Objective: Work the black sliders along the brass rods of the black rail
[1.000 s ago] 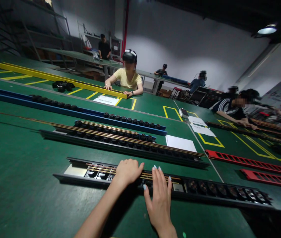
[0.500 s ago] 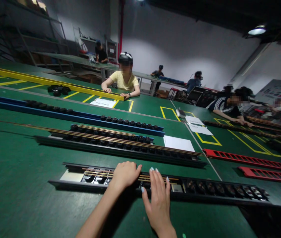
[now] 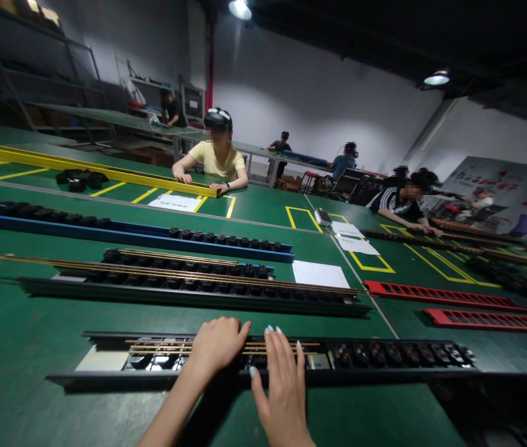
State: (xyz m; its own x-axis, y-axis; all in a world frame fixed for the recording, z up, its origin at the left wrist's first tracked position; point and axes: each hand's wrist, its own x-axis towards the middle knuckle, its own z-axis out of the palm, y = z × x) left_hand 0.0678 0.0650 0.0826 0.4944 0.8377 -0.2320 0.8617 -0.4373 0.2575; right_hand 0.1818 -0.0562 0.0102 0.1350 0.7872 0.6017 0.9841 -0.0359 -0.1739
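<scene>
Two hands, left (image 3: 219, 344) and right (image 3: 279, 379), rest over the near black channel (image 3: 398, 360) and its thin rods (image 3: 161, 349) (whether either grips, I cannot tell).

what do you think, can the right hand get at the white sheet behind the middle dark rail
Probably yes: only low rails and rods lie between the right hand and the white sheet.

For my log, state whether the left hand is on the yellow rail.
No, the left hand is at the nearest black channel.
</scene>
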